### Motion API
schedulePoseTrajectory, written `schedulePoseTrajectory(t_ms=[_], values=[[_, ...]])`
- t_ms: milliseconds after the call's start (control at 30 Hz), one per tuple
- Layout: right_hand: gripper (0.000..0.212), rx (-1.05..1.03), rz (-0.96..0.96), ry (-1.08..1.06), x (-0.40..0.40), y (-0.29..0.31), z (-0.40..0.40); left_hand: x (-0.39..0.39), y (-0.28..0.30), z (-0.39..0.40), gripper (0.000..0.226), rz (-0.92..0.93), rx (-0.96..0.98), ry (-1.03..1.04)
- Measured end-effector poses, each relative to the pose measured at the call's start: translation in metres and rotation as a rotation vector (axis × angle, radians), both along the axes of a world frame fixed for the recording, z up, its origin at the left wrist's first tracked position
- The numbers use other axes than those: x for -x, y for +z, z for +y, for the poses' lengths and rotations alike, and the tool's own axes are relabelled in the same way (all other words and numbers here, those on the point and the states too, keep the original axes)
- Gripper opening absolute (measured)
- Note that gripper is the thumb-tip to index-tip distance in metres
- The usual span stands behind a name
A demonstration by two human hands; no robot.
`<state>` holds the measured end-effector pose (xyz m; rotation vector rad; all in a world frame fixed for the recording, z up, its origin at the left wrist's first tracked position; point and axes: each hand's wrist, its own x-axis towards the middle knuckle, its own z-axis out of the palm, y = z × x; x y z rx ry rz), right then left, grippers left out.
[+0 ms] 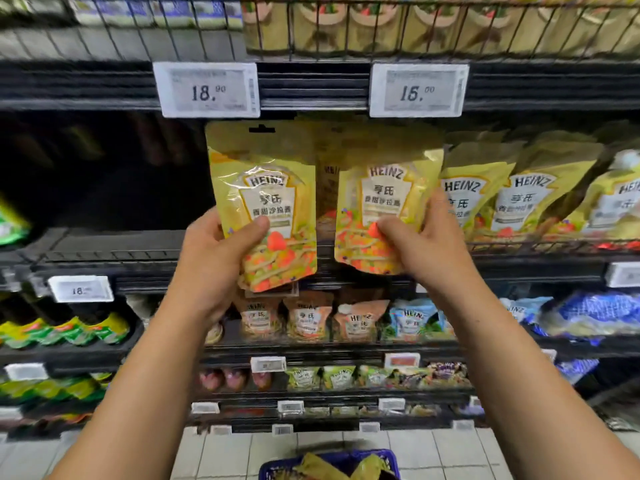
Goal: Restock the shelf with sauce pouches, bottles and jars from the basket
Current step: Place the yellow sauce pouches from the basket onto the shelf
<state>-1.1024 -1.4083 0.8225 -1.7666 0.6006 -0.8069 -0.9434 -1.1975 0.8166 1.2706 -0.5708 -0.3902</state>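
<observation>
I hold two yellow Heinz sauce pouches up in front of the middle shelf (145, 256). My left hand (218, 251) grips the left pouch (266, 188) by its lower left edge, thumb across the front. My right hand (420, 244) grips the right pouch (384, 202) at its lower right side. Both pouches stand upright, side by side, the right one next to a row of the same yellow pouches (519, 199) on the shelf. A blue basket (273, 467) with more yellow pouches sits on the floor at the bottom edge.
The shelf stretch left of the held pouches is dark and bare. Price tags (206, 89) reading 18.90 and 15.00 hang on the rail above. Lower shelves hold orange, blue and green pouches (308, 320). A wire rack with yellow pouches runs along the top.
</observation>
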Motion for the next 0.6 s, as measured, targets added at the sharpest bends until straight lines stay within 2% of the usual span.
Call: schedulePoseTrajectory(t_ms=[100,233,300,433,600], values=[[0.037,0.214,-0.003,-0.050,-0.026,0.017,-0.002,-0.008,0.004,-0.002,0.017,-0.059,-0.007,0.048],[0.035,0.351,0.079,-0.174,-0.050,0.037,-0.010,-0.015,0.003,-0.001,0.018,-0.048,-0.019,0.082],[0.026,0.412,0.127,-0.185,-0.062,0.040,-0.013,-0.016,0.002,-0.001,0.018,-0.035,-0.032,0.091],[0.055,0.422,0.167,-0.151,-0.078,0.038,-0.013,-0.018,0.003,-0.001,0.021,0.002,-0.043,0.106],[0.052,0.393,0.242,-0.140,-0.086,0.029,-0.018,-0.022,0.006,0.001,0.023,0.042,-0.012,0.110]])
